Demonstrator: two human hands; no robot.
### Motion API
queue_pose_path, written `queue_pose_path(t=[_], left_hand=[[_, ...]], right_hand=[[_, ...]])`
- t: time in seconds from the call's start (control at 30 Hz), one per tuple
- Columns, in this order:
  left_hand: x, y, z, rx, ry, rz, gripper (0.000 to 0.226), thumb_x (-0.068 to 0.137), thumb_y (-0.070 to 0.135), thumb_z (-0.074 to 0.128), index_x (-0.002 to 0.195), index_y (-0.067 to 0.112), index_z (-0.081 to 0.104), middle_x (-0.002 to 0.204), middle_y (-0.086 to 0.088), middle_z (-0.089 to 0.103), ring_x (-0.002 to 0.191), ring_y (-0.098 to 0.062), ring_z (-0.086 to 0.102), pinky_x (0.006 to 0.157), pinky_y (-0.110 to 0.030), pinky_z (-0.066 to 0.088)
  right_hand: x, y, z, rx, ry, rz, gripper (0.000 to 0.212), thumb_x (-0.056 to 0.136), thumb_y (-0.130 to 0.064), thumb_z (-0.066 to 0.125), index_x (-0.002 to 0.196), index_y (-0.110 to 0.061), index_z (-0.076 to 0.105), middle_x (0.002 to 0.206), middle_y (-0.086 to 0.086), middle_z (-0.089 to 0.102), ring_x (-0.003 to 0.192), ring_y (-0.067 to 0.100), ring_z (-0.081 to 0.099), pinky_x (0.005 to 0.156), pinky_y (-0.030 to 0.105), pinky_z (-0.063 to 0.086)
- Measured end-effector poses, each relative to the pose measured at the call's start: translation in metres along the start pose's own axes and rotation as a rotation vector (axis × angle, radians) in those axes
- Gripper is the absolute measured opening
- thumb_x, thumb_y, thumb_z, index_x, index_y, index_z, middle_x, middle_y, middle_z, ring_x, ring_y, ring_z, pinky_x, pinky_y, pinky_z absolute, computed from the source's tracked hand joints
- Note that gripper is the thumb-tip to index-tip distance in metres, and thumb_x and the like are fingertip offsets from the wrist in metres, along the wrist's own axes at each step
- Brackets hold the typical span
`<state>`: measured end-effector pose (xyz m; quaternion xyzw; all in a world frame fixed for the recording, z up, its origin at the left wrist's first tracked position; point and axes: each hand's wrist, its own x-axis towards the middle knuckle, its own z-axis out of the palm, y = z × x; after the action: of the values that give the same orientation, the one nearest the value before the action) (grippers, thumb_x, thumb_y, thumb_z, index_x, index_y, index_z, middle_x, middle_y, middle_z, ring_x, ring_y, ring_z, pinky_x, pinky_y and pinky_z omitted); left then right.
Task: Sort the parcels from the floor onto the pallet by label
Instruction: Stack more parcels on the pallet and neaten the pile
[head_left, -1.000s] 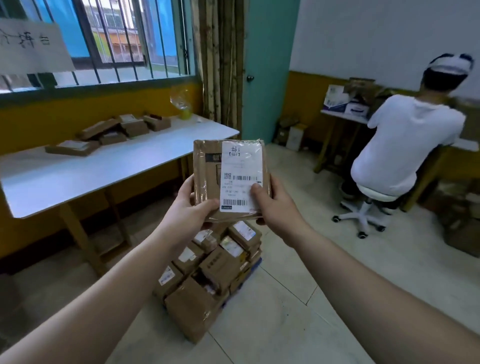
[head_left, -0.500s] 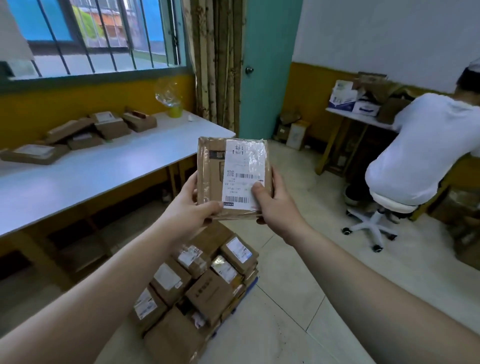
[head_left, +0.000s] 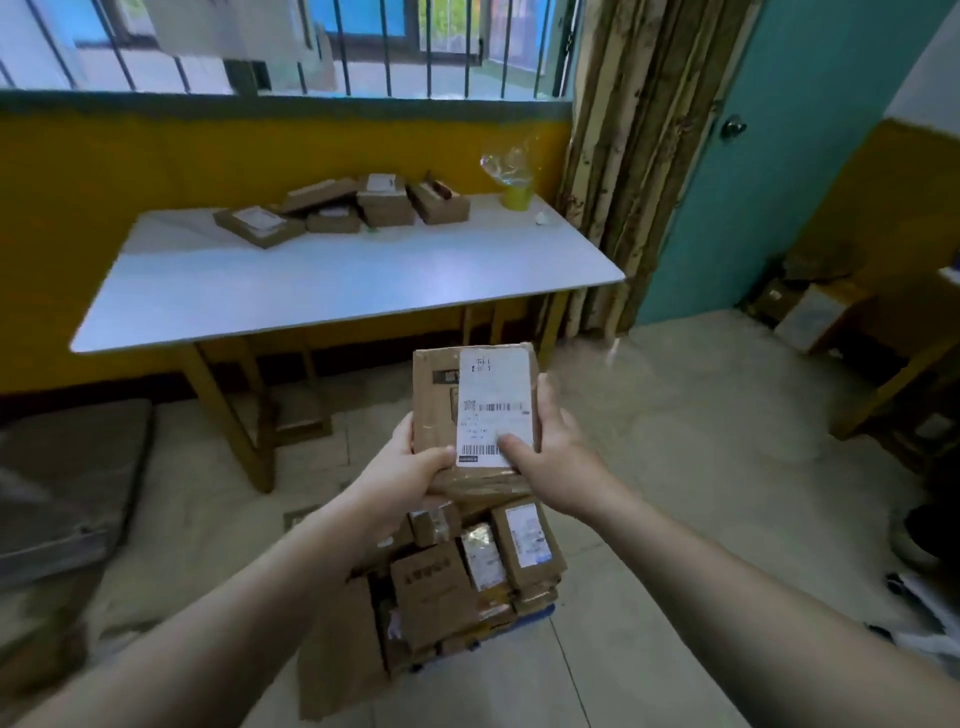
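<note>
Parcel (head_left: 441, 410), brown cardboard: held upright between both hands, label (head_left: 496, 400) facing the holder, presumably for reading. Left hand (head_left: 410, 478) grips its lower corner; right hand (head_left: 556, 447) clamps the opposite edge, thumb on the label. Below the hands: stacked parcels (head_left: 436, 587) on a blue pallet (head_left: 537, 614).

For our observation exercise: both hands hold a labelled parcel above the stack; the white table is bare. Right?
No: the head view shows boxes on the white table. The left hand and right hand hold the labelled parcel above the stack.
</note>
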<state>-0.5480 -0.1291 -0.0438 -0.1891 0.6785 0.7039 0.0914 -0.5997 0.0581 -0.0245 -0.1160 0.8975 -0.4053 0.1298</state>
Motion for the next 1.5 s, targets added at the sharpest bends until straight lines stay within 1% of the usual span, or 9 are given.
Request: queue_pose_path(t=[0.2,0.43,0.6,0.73,0.87,0.97,1.13,1.33,1.5], left_hand=[[0.029,-0.054,0.009,0.002,0.154,-0.155,0.066,0.086,0.017,0.063,0.138,0.043,0.03,0.11,0.004,0.061,0.087,-0.017,0.068,0.06,-0.031,0.058],[0.068,-0.138,0.024,0.052,0.238,-0.337,0.071,0.084,0.016,0.066,0.14,0.038,0.028,0.103,0.007,0.062,0.084,-0.016,0.068,0.06,-0.032,0.058],[0.106,-0.216,0.062,-0.02,0.343,-0.438,0.071,0.083,0.01,0.065,0.139,0.036,0.03,0.121,0.0,0.058,0.1,-0.022,0.063,0.078,-0.044,0.057],[0.152,-0.284,0.089,-0.042,0.413,-0.486,0.07,0.083,0.007,0.065,0.139,0.034,0.031,0.123,0.0,0.059,0.099,-0.016,0.061,0.076,-0.037,0.056],[0.193,-0.346,0.103,-0.074,0.47,-0.498,0.076,0.084,0.007,0.065,0.143,0.034,0.027,0.121,0.002,0.057,0.098,-0.02,0.063,0.071,-0.036,0.055],[0.215,-0.382,0.099,-0.131,0.525,-0.524,0.073,0.086,0.009,0.063,0.144,0.034,0.026,0.12,0.002,0.059,0.099,-0.022,0.063,0.076,-0.04,0.056],[0.221,-0.414,0.088,-0.122,0.542,-0.504,0.074,0.085,0.01,0.064,0.142,0.037,0.027,0.121,0.0,0.059,0.098,-0.021,0.065,0.064,-0.032,0.057],[0.224,-0.416,0.105,-0.043,0.528,-0.446,0.077,0.084,0.012,0.066,0.143,0.037,0.024,0.132,-0.004,0.053,0.108,-0.023,0.06,0.09,-0.045,0.053],[0.231,-0.413,0.11,-0.001,0.501,-0.424,0.074,0.086,0.016,0.065,0.144,0.037,0.024,0.138,-0.002,0.049,0.112,-0.022,0.057,0.09,-0.044,0.052]], right_hand=[[0.031,0.06,0.035,-0.165,-0.323,-0.034,0.117,0.071,-0.056,0.073,0.145,-0.044,-0.017,0.143,-0.007,0.017,0.119,0.015,0.041,0.096,0.035,0.049],[0.06,0.144,0.086,-0.32,-0.475,-0.022,0.11,0.073,-0.051,0.072,0.146,-0.043,-0.01,0.141,-0.013,0.004,0.126,0.021,0.038,0.099,0.037,0.046],[0.089,0.225,0.121,-0.432,-0.623,-0.003,0.11,0.075,-0.051,0.071,0.148,-0.038,-0.011,0.152,-0.004,0.001,0.13,0.026,0.035,0.1,0.036,0.044],[0.125,0.299,0.152,-0.494,-0.716,-0.001,0.11,0.078,-0.048,0.071,0.148,-0.039,-0.013,0.158,-0.001,-0.003,0.139,0.027,0.026,0.105,0.039,0.038],[0.154,0.361,0.188,-0.586,-0.731,-0.044,0.108,0.079,-0.051,0.068,0.147,-0.039,-0.015,0.16,0.008,-0.003,0.144,0.031,0.014,0.113,0.045,0.025],[0.165,0.39,0.215,-0.607,-0.725,-0.126,0.109,0.078,-0.053,0.067,0.147,-0.04,-0.016,0.158,0.01,0.006,0.14,0.032,0.022,0.111,0.047,0.027],[0.165,0.417,0.241,-0.581,-0.678,-0.192,0.11,0.077,-0.054,0.068,0.147,-0.038,-0.016,0.157,0.013,0.009,0.139,0.032,0.022,0.109,0.044,0.029],[0.166,0.428,0.237,-0.661,-0.644,-0.134,0.111,0.078,-0.053,0.068,0.146,-0.038,-0.019,0.157,0.011,0.012,0.145,0.034,0.006,0.116,0.052,0.008],[0.169,0.43,0.238,-0.607,-0.667,-0.036,0.113,0.076,-0.049,0.071,0.143,-0.043,-0.021,0.159,0.01,0.005,0.144,0.038,0.012,0.113,0.059,0.019]])
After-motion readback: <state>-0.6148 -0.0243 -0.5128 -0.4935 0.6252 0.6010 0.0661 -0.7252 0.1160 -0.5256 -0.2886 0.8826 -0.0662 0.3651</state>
